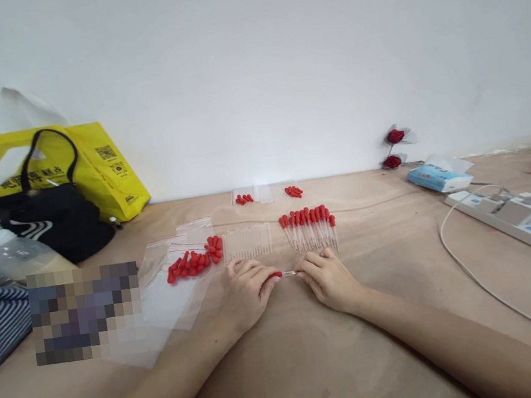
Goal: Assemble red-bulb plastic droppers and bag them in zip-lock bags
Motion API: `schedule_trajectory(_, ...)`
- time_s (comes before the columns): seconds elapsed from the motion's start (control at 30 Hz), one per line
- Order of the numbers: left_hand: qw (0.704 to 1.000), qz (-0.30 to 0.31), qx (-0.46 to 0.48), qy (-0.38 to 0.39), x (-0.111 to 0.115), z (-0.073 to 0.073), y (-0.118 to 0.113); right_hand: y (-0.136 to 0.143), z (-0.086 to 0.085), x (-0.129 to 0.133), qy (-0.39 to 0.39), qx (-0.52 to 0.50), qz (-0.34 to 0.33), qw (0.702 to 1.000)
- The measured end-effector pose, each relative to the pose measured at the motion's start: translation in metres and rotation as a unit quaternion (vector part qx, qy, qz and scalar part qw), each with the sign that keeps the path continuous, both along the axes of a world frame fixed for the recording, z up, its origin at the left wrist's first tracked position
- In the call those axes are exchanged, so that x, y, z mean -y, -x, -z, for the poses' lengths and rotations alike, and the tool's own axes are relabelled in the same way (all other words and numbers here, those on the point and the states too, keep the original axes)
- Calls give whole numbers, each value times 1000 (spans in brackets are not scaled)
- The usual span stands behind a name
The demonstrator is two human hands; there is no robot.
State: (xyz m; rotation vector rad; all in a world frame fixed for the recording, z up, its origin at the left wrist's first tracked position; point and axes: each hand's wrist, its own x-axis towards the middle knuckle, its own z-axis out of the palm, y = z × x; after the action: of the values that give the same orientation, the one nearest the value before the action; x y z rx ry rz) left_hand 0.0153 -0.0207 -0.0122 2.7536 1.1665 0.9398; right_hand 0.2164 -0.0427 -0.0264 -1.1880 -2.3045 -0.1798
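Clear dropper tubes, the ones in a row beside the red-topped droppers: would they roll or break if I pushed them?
The clear dropper tubes look thin and straight, so they're probably light and stiff. They seem round and lie on their sides, so a push might roll them. Being so slender, they could snap under a hard press, though I can't tell glass from plastic.

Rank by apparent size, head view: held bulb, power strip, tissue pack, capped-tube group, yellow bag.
Largest to smallest:
1. Yellow bag
2. Power strip
3. Tissue pack and capped-tube group: too alike to rank
4. Held bulb, partly covered by the left hand
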Motion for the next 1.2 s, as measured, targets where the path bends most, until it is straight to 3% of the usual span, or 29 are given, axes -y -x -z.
schedule_trajectory(0.17,1000,3,13,-13,2,-3,-1,4,-1,2,8,-23,7,1000)
schedule_trajectory(0.37,999,11,39,10,3,-2,-2,7,-2,4,-24,-54,-36,998)
schedule_trajectory(0.7,997,55,29,38,4,-1,-1,4,-2,0,-50,-12,-77,996)
schedule_trajectory(1.2,997,53,9,48,2,-3,-2,10,-1,-8,-54,-12,-89,995)
